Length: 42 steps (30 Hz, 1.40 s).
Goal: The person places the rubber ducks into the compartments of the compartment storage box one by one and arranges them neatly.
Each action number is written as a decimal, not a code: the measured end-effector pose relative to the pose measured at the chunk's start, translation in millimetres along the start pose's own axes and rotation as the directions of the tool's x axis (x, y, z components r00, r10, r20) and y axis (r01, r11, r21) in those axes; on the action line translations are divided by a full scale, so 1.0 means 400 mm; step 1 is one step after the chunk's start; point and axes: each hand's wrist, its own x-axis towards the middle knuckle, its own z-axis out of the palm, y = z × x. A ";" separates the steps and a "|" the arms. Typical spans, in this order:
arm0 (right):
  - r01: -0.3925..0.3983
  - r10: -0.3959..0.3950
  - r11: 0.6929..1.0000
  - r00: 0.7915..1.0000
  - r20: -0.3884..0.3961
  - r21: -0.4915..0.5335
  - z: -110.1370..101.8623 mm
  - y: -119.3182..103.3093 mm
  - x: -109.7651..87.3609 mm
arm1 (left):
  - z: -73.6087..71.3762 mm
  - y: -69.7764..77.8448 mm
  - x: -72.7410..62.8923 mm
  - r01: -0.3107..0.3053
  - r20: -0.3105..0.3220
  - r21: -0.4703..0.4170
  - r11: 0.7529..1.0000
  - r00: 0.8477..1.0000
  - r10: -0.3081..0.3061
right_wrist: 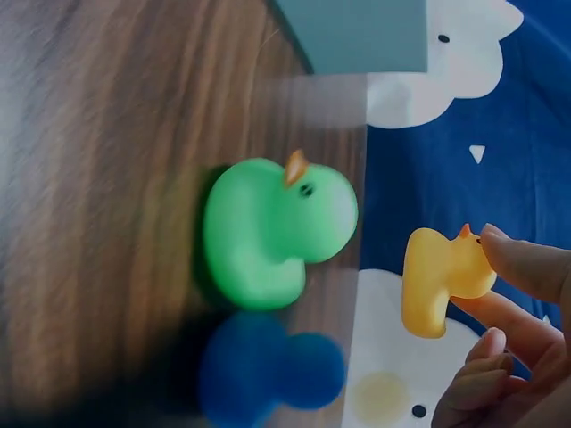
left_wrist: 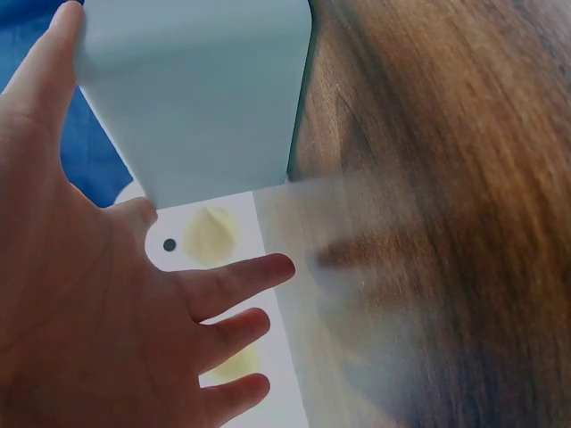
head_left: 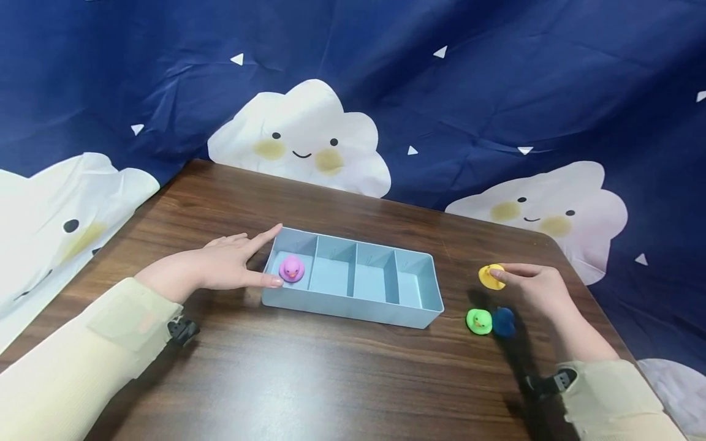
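Note:
A light blue tray [head_left: 353, 307] with a row of several compartments stands mid-table. In its leftmost compartment sits a pink-purple rubber duck [head_left: 292, 268]. My left hand [head_left: 226, 263] spans the tray's left end, thumb at the near rim and index finger at the far corner; its other fingers stretch out loosely in the left wrist view. To the right of the tray, my right hand [head_left: 537, 288] pinches a yellow rubber duck [right_wrist: 433, 281] by its head, above the table. Below it a green rubber duck [right_wrist: 268, 232] and a dark blue rubber duck [right_wrist: 259, 370] stand side by side.
The brown wood-grain table [head_left: 231, 380] carries everything. Along its far side hangs a dark blue cloth [head_left: 419, 92] printed with white clouds and small triangles. The table's right edge runs close by the right forearm.

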 end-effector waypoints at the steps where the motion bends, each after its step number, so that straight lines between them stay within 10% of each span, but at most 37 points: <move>1: 0.013 -0.013 1.000 1.000 0.002 -0.006 0.000 -0.006 0.001 | -0.001 0.000 0.001 0.000 0.001 -0.001 1.000 1.000 0.000; 42: 0.242 -0.266 0.961 0.938 0.223 0.130 0.116 -0.319 -0.001 | -0.011 -0.010 0.003 0.003 0.019 -0.008 1.000 1.000 -0.003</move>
